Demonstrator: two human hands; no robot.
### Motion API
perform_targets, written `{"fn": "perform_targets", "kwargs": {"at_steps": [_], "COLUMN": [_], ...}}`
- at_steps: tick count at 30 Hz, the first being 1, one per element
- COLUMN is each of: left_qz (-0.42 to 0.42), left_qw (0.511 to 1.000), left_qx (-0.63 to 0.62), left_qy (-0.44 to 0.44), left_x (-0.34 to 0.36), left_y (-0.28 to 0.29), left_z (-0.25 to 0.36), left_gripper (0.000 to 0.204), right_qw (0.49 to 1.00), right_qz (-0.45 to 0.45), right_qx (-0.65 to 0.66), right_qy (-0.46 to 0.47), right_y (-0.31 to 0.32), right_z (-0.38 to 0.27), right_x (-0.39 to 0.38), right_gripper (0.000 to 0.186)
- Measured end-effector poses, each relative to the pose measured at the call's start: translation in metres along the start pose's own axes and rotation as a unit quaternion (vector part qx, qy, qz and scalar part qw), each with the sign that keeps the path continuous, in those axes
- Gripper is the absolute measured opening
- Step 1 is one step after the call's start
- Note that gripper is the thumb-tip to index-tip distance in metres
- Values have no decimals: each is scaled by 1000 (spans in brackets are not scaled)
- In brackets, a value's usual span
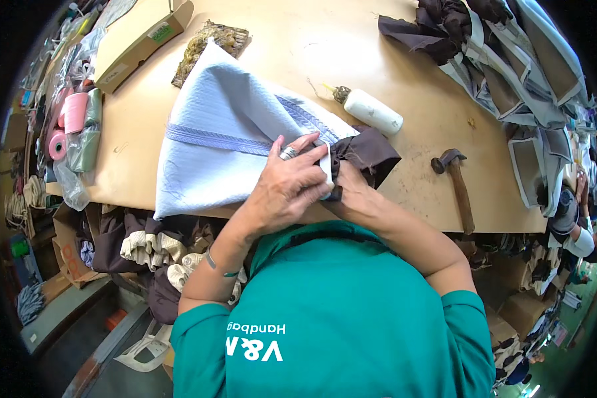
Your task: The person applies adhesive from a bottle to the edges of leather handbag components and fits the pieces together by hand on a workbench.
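A pale blue quilted fabric bag [209, 166] with a darker blue woven band lies on the table in front of me, its narrow end toward my hands. Dark brown lining cloth [368, 156] bunches out of that end. My left hand [288, 178], with a ring on one finger, is closed on the bag's white edge, fingers bent over it. Close beside it, my right hand [353, 191] grips the brown lining; its fingertips are hidden in the folds. Whether a small item sits between the hands I cannot tell.
A hammer [459, 189] lies to the right, and a white bottle [373, 111] beyond my hands. At the back left are a crumpled brownish piece [209, 46] and an open cardboard box [139, 43]. Thread spools [75, 111] line the left edge; more bag pieces [511, 73] heap at right.
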State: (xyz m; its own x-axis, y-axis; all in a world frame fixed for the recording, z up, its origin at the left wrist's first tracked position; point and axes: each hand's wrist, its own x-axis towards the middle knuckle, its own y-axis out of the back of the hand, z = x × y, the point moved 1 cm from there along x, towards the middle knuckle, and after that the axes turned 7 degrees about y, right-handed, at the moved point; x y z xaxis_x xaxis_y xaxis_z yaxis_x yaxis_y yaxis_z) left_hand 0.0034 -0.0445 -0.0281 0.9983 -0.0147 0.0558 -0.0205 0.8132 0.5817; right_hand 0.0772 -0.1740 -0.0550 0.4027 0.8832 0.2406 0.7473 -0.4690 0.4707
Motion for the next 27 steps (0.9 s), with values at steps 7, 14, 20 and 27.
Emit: {"fn": "perform_targets", "kwargs": {"at_steps": [7,14,20,27], "left_qz": [33,61,80,71], "left_qw": [969,963,996,996], "left_qx": [-209,-251,45,-56], "left_qy": [125,77,-6,-8], "left_x": [3,6,3,13], "left_y": [-16,-20,-9,-11], "left_z": [-31,-36,8,-24], "left_gripper": [27,14,11,12], "right_qw": [998,976,982,960], "right_qz": [-33,107,-68,-208], "right_qx": [-52,-175,-172,-164], "right_qy": [22,75,46,-94], "right_y": [35,38,9,0], "right_z": [-7,4,16,2], "right_x": [-35,-53,-23,7], "right_gripper": [29,35,23,22]}}
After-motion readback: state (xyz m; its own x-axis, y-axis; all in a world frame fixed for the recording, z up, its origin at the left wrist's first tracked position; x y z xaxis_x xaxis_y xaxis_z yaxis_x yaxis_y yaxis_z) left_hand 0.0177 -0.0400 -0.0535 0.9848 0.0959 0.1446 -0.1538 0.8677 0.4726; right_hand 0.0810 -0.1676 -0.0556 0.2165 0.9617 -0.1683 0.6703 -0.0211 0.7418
